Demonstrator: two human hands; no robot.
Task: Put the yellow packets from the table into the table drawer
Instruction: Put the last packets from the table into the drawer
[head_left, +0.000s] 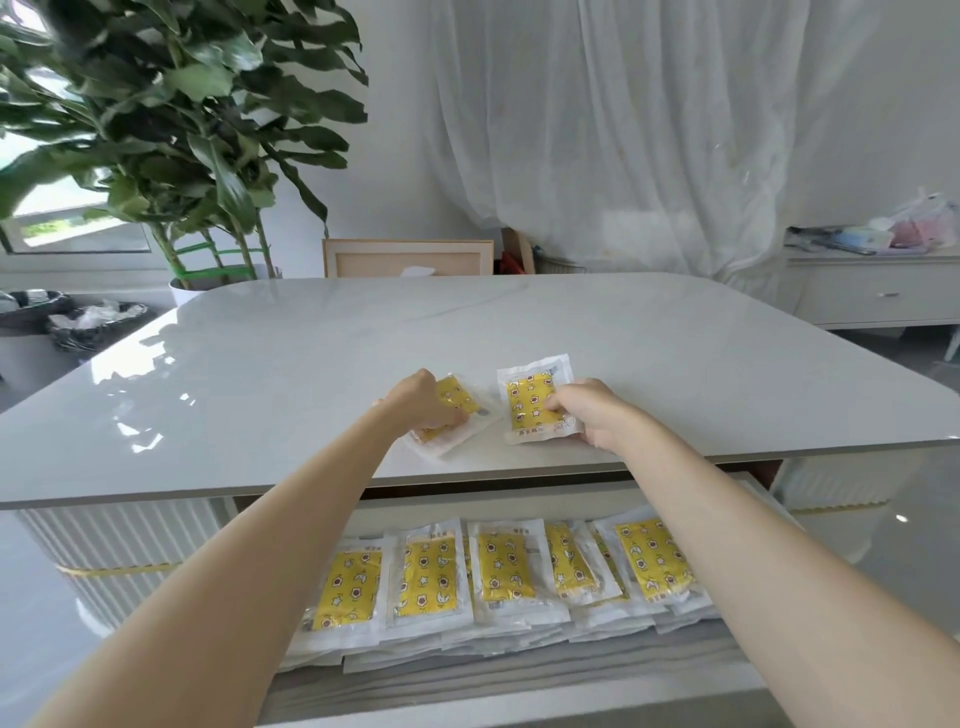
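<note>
Two yellow packets (530, 397) on bench (467, 322), nr front edge, just beside each other. L packet (456, 393) skewed, lying on bench. L hand (422, 402) on top of it, fingers curled down round its near part, gripping. R packet (531, 384) approx square to bench edge. R hand (589, 418) pinching its R side, thumb on yellow print, other fingers at the edge, not fully vis. Both forearms stretched over open drawer (519, 670) directly below bench front. Stored packets (504, 566) in drawer in a row, yellow faces up, overlapping, on top of stacked white layers. Bkgd: potted plant (182, 130) far L behind bench, white curtain (675, 130), sideboard (872, 296) far R.
</note>
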